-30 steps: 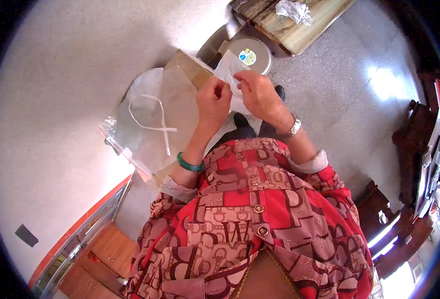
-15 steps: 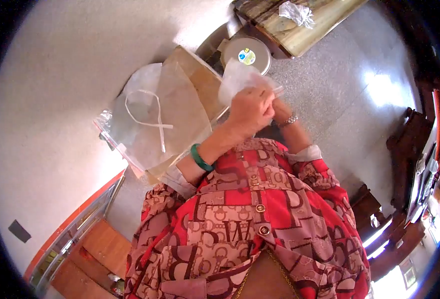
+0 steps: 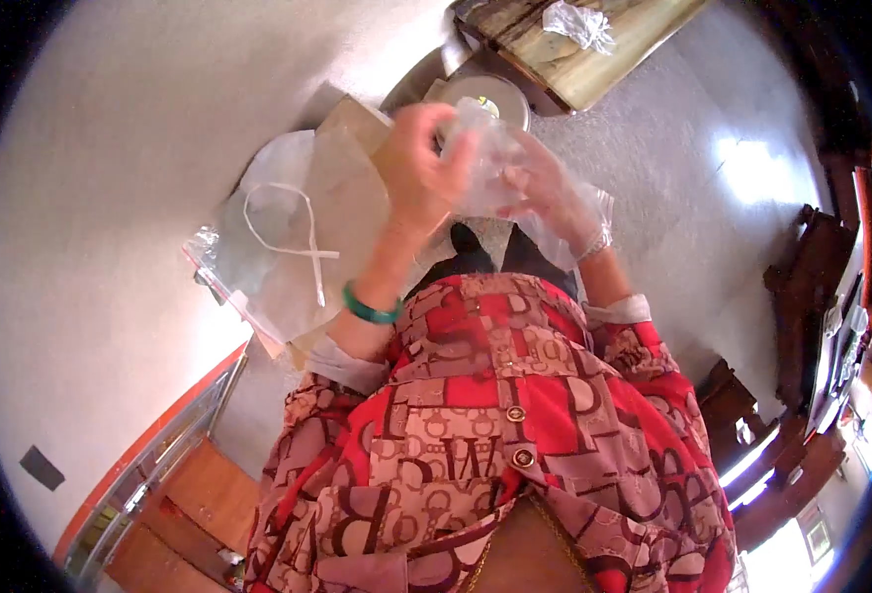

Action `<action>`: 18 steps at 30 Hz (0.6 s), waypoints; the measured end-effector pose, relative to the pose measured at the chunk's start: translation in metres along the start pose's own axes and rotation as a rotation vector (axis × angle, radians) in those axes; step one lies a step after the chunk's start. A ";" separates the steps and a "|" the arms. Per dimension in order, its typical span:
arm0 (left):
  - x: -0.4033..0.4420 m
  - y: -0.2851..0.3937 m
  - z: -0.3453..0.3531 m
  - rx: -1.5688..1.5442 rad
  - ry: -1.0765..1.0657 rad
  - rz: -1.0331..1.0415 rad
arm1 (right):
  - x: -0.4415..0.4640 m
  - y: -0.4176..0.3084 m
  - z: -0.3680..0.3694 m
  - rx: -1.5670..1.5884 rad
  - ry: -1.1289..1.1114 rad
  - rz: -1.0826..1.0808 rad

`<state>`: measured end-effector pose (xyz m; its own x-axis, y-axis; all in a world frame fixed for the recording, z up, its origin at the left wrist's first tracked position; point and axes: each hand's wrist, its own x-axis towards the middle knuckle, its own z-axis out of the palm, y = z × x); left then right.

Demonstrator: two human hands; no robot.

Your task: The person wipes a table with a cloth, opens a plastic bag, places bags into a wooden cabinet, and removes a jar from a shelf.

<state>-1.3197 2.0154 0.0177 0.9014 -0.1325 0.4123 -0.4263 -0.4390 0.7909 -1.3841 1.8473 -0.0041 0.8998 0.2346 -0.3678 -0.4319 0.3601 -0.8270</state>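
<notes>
Thin clear plastic, shaped like a bag or loose glove, spans the gap between my hands. My left hand, a green bangle at its wrist, is blurred; its thumb and fingers curl at the plastic's left edge and appear to grip it. My right hand seems to be inside the plastic, which covers it down towards the watch. Its fingers look spread apart, though the film blurs them. To the left, a large translucent plastic sheet lies over a cardboard box, with a looped white strap on top.
Behind my hands stands a round lidded bin with a label. A wooden table at the top carries a crumpled white plastic piece. Dark wooden furniture lines the right side. My dark shoes show below the hands.
My hands, held close together before, have drawn apart. The left moved up and left, and the plastic now stretches between them and over my right hand.
</notes>
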 end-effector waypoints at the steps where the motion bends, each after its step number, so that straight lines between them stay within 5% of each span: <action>1: 0.003 -0.014 -0.009 0.066 0.058 -0.116 | -0.001 -0.005 0.003 -0.061 -0.042 -0.062; 2: 0.005 -0.016 -0.020 0.067 0.060 -0.114 | -0.001 -0.008 0.005 -0.061 -0.044 -0.065; 4: 0.007 -0.015 -0.041 -0.313 -0.346 -0.775 | -0.001 -0.011 0.012 -0.017 -0.048 -0.127; 7: -0.006 -0.027 -0.039 -0.500 -0.399 -0.773 | -0.004 -0.025 0.025 0.020 -0.153 -0.329; 14: -0.010 -0.012 -0.035 -0.663 -0.331 -0.779 | -0.002 -0.025 0.025 -0.165 -0.032 -0.307; 18: -0.016 -0.013 -0.033 -0.638 -0.397 -0.799 | 0.000 -0.020 0.038 0.072 0.103 -0.311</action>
<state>-1.3313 2.0527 0.0158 0.8469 -0.3409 -0.4080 0.4339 -0.0003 0.9010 -1.3777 1.8746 0.0292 0.9891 0.0122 -0.1467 -0.1355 0.4639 -0.8754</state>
